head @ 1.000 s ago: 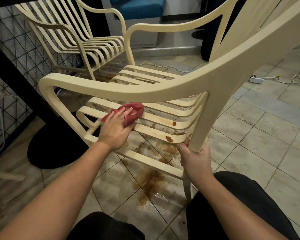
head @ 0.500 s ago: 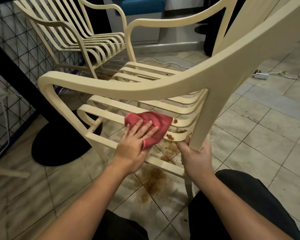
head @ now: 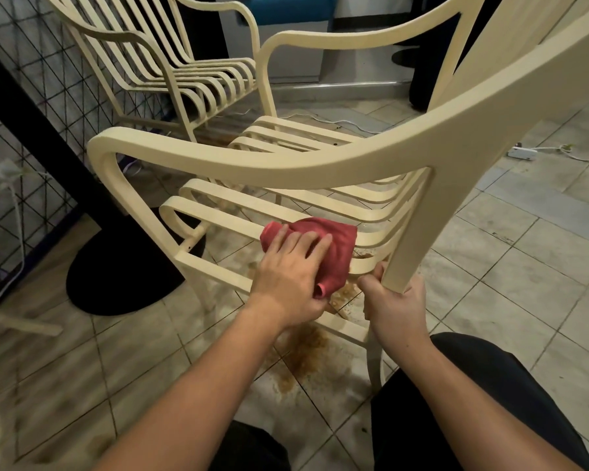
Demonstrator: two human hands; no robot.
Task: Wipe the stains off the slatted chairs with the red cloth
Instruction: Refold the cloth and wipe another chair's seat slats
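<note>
The red cloth (head: 334, 246) was pressed onto the front seat slats of the near chair (head: 286, 161) by the left hand (head: 289, 277). That grip was spread flat, fingers straight on top; whether the thumb pinched the cloth's lower fold could not be told. The right hand (head: 393, 300) was curled round the foot of the armrest post, its grip closed firmly on the near chair.

A brown stain (head: 363, 254) was left showing on the slat just beside the cloth's right edge. It would likely be smeared rather than lifted if a soiled face of the cloth were dragged across it. The cloth could also be snagged or pushed down through the gaps between slats. The chair seemed to be steadied by the right hand alone, so it might be let slip if that hold were loosened. A brown spill (head: 306, 348) on the floor (head: 490, 300) beneath would make this likelier.

Any sweep to the right was hemmed in by the post and the right hand. A second chair (head: 170, 62) was stood behind, near a wire grid (head: 31, 96) and a black table base (head: 116, 266). A power strip (head: 521, 153) was seen well apart.
</note>
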